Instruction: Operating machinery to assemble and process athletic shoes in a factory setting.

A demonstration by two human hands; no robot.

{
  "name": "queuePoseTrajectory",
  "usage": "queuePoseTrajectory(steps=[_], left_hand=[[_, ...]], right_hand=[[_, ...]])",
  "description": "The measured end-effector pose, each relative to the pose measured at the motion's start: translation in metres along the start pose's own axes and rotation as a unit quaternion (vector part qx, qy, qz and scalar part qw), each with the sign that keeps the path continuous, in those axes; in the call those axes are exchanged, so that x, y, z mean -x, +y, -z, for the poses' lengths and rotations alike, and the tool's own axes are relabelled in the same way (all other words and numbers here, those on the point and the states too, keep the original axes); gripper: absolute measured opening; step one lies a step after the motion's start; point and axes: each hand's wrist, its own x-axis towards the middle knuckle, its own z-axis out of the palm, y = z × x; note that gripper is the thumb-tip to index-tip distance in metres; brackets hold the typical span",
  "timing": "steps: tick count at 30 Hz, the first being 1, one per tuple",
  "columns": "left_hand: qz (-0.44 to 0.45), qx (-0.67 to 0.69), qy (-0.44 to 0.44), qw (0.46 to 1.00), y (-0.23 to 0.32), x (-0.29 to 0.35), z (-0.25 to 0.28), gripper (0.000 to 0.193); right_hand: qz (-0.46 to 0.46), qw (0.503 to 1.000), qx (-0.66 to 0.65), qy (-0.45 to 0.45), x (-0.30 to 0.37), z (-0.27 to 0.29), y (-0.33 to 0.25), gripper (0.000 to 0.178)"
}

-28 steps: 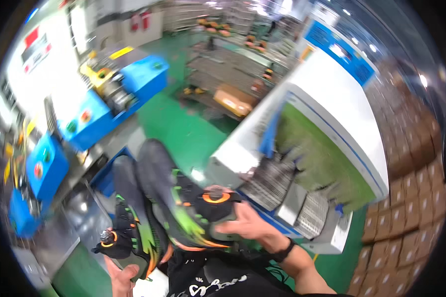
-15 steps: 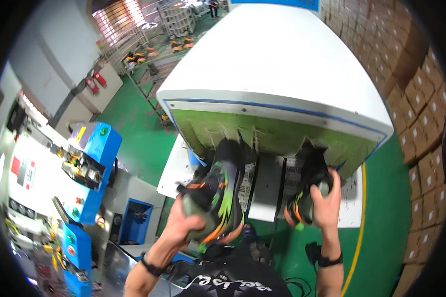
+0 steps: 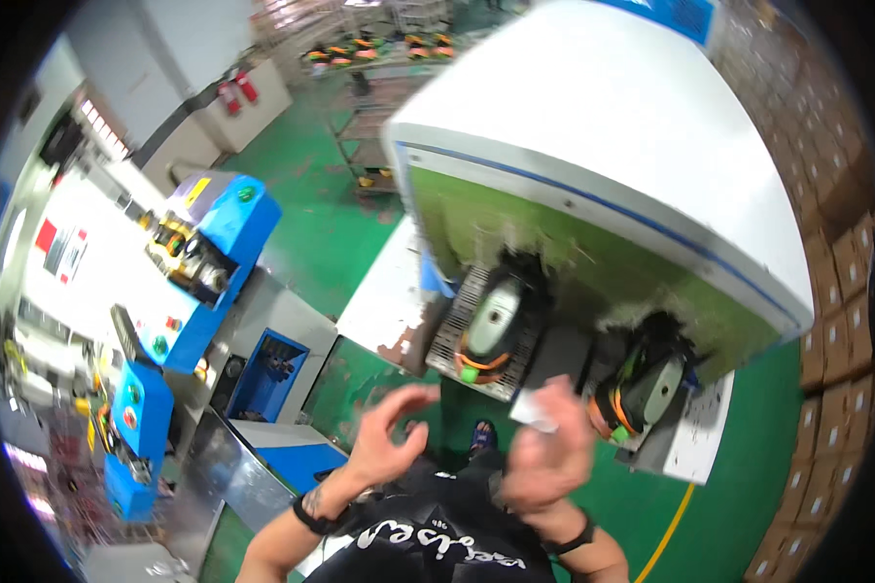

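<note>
Two dark shoes with green and orange trim, each on a pale grey-green last, rest at the curtained opening of a white machine. The left shoe [image 3: 496, 325] lies on a perforated metal tray [image 3: 445, 361], and the right shoe [image 3: 647, 394] sits at the right side of the opening. My left hand [image 3: 384, 442] is empty, its thumb and curved fingers apart, in front of and below the left shoe. My right hand [image 3: 551, 452] is blurred between the two shoes, touching neither; its fingers look stretched out and I see nothing held in them.
The white machine [image 3: 593, 107] with a torn green curtain [image 3: 583, 248] stands ahead. Blue and white machinery [image 3: 219, 238] is on the left. A rack [image 3: 369, 121] holding several shoes stands behind. Stacked cartons [image 3: 836, 321] line the right, beyond a yellow floor line [image 3: 673, 525].
Both hands have let go of the shoes and drawn back toward my body. The shoes now lie at the machine's opening. The view has turned, shifting the machine to the right.
</note>
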Motion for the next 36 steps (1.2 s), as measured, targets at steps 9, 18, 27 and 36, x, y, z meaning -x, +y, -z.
queuePoseTrajectory(steps=[9, 18, 27, 36], left_hand=[[0.223, -0.228, 0.279, 0.906, -0.137, 0.259, 0.092, 0.055], [0.462, -0.285, 0.833, 0.11, -0.255, 0.665, -0.065, 0.042], [0.582, -0.191, 0.79, 0.023, -0.276, 0.724, -0.178, 0.049], [0.541, -0.2, 0.816, -0.027, -0.284, 0.716, -0.188, 0.045]], right_hand=[[-0.099, 0.711, -0.198, -0.667, 0.092, -0.181, -0.119, 0.019], [0.198, 0.307, -0.213, -0.906, 0.35, -0.287, -0.319, 0.024], [0.595, 0.006, -0.459, -0.66, 0.785, -0.139, -0.511, 0.082], [0.451, -0.188, -0.356, -0.797, 0.873, -0.135, -0.466, 0.032]])
